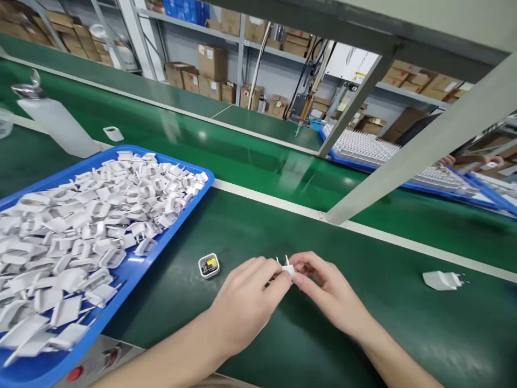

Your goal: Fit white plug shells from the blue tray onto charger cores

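Leftmost, a white bottle (60,125) with a metal top stands behind a blue tray (169,240) heaped with white plastic housings (97,215). Right of the tray, an open white casing (209,265) with black and yellow parts inside rests on the green table (169,307). Next, the left hand (247,299) pinches a small white plug piece (288,268), its two pins pointing up, while the right hand (329,291) grips the same piece from the other side. Farther right, a white adapter (441,280) lies on its side, pins toward the right.
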`<state>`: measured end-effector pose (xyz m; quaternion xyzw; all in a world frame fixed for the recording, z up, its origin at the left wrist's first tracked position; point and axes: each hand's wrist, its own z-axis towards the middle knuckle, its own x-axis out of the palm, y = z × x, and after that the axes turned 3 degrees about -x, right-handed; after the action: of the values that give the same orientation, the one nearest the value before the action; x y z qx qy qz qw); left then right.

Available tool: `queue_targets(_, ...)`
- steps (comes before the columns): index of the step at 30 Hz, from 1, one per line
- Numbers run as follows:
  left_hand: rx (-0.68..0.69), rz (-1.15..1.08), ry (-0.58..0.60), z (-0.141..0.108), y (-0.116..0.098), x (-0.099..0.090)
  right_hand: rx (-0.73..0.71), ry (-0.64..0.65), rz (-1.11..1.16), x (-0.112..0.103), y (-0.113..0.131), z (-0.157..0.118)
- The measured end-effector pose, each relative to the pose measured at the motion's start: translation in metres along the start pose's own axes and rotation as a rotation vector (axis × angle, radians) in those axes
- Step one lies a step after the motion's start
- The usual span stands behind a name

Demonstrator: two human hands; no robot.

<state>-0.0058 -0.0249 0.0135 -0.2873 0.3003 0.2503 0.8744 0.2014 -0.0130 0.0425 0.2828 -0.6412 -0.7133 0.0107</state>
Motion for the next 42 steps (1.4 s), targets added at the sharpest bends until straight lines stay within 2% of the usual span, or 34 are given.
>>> queue_targets(3, -0.08, -0.198, 0.073, 0.001, 0.0, 0.004, 0.096, 0.016, 0.247, -0.002, -0.009, -0.001)
queue_targets(6, -0.276, -0.276, 0.129, -0.006, 0.004, 0.012, 0.089, -0.017, 0.278, -0.002, -0.02, -0.004)
queue_targets(8, -0.371, -0.305, 0.192, -0.01, 0.008, 0.019, 0.054, -0.059, 0.184, 0.002, -0.025, -0.006)
queue_targets(11, -0.458, -0.362, 0.294, -0.01, 0.011, 0.03, -0.039, -0.049, -0.044, 0.012, -0.027, -0.007)
queue_targets(13, -0.478, -0.342, 0.343, -0.01, 0.011, 0.036, -0.133, -0.04, -0.194, 0.019, -0.026, -0.008)
queue_targets(17, -0.442, -0.223, 0.424, -0.012, 0.009, 0.045, -0.263, -0.115, -0.381, 0.03, -0.024, -0.006)
queue_targets(20, -0.468, -0.234, 0.426, -0.015, 0.009, 0.047, -0.31, -0.165, -0.465, 0.032, -0.023, -0.004)
queue_targets(24, -0.528, -0.386, 0.397, -0.014, 0.012, 0.039, -0.323, -0.188, -0.454, 0.021, -0.019, -0.004)
queue_targets(29, -0.667, -0.496, 0.446, -0.008, 0.015, 0.033, -0.255, -0.051, -0.51, 0.013, -0.016, -0.002)
queue_targets(32, -0.739, -0.524, 0.461, -0.005, 0.015, 0.033, -0.271, -0.029, -0.555, 0.015, -0.015, -0.002)
queue_targets(38, -0.703, -0.51, 0.451, -0.007, 0.013, 0.034, -0.312, -0.019, -0.757, 0.016, -0.013, -0.004)
queue_targets(42, -0.666, -0.479, 0.44, -0.009, 0.011, 0.037, -0.285, 0.056, -0.855, 0.015, -0.005, -0.004)
